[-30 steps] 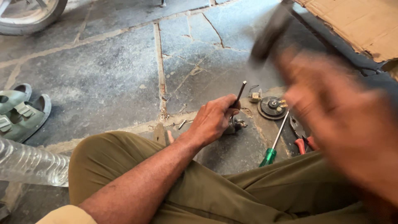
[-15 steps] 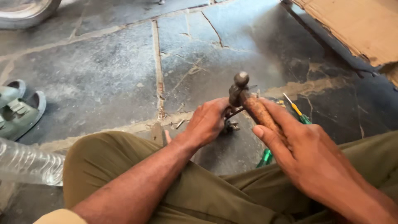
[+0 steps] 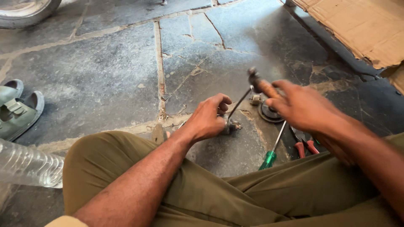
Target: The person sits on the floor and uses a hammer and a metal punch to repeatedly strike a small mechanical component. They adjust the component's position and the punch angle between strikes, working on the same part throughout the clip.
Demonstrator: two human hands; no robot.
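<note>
Sitting on the stone floor (image 3: 105, 84) with legs in olive trousers (image 3: 219, 197) folded, the person had work in hand between the knees. The left hand (image 3: 206, 120) was clenched around a thin dark punch (image 3: 237, 104), which leaned up and to the right with its lower tip set on a small metal part (image 3: 232, 125) lying on the floor. The right hand (image 3: 305, 105) was wrapped around the wooden handle of a hammer (image 3: 257, 82), whose head hung blurred just above the top of the punch, apparently mid-stroke; whether head and punch were touching could not be told.

Judging from this, the driving was under way and not finished: the punch stood well proud of the part, the part sat where it was being struck, and nothing lay freed or separated beside it that could be made out. How deep the tip had gone was hidden by the fingers.

Just beyond the right hand lay a round dark disc-shaped piece (image 3: 269, 113) with a small fitting (image 3: 255, 99) beside it. A screwdriver (image 3: 272, 149) with a green handle lay near the right knee, and red-handled pliers (image 3: 305, 145) lay just beside it, partly under the wrist. Well apart on the left were green sandals (image 3: 19, 111) and a clear plastic bottle (image 3: 29, 166); cardboard (image 3: 362, 29) lay at the upper right.
</note>
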